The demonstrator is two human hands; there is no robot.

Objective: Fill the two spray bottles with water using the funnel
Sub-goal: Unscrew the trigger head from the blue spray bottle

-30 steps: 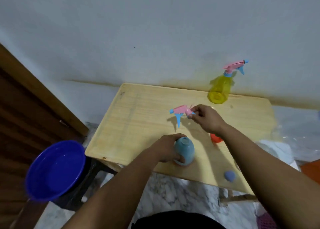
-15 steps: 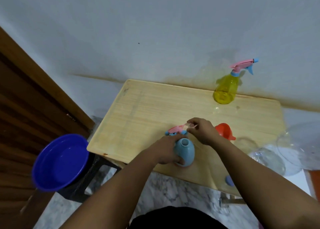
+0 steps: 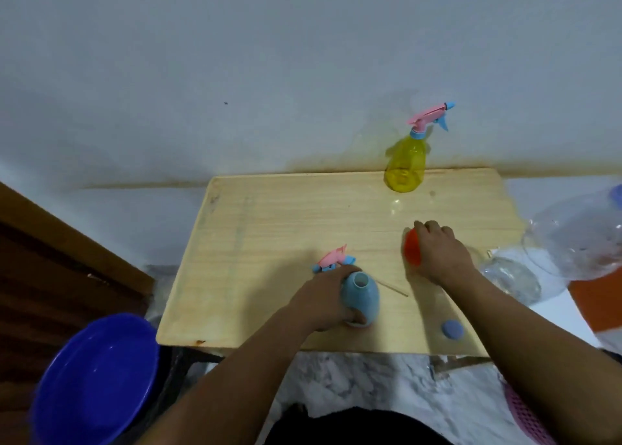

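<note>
Wooden table [image 3: 269, 229] carries everything; no readable writing on any item. Yellow spray bottle [image 3: 405, 161] stands upright at the far edge — nozzle aimed right. Blue bottle [image 3: 361, 298], uncapped, upright near the front edge, left hand [image 3: 323, 301] wrapped around it. Right hand [image 3: 437, 249] closed over the orange funnel [image 3: 412, 247]. Pink sprayer head [image 3: 331, 259] lies flat — its thin tube running right.

orange funnel [image 3: 412, 250] mostly hidden under right hand [image 3: 437, 252], blurred
</note>
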